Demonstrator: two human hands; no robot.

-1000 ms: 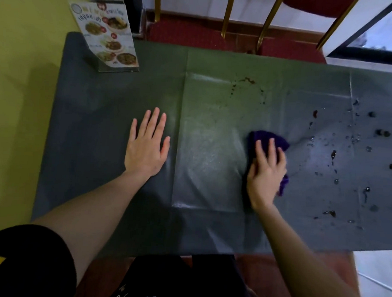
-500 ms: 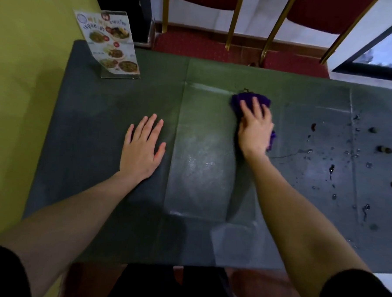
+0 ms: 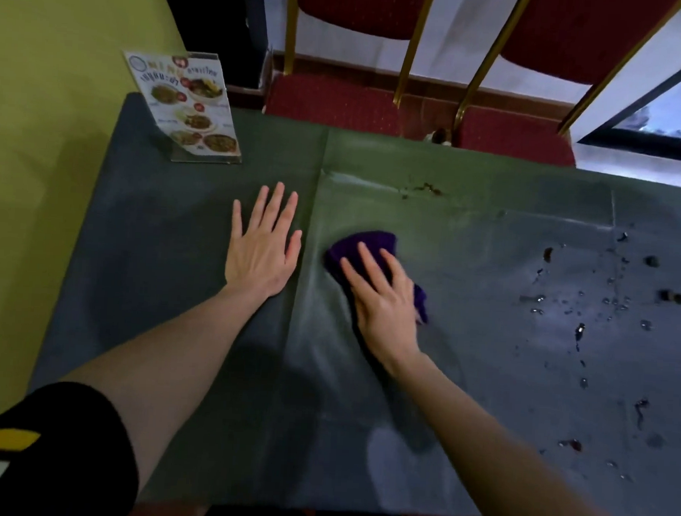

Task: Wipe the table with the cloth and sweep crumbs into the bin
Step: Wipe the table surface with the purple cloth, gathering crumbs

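A dark grey-green table (image 3: pixel 152 287) fills the view. My right hand (image 3: pixel 384 299) presses flat on a purple cloth (image 3: pixel 365 245) near the table's middle, fingers spread over it. My left hand (image 3: pixel 262 246) lies flat and open on the table just left of the cloth, holding nothing. Dark crumbs (image 3: pixel 670 296) and water drops (image 3: pixel 538 299) are scattered over the right part of the table. A small brown smear (image 3: pixel 427 189) sits beyond the cloth, toward the far edge. No bin is in view.
A menu card in a clear stand (image 3: pixel 189 108) is at the table's far left corner. Red chairs with gold legs (image 3: pixel 339 104) stand behind the far edge. A yellow-green wall (image 3: pixel 42 124) runs along the left side.
My right hand has drawn the cloth back from the far edge toward me and leftward, closer to my left hand. My left hand has stayed flat in place.
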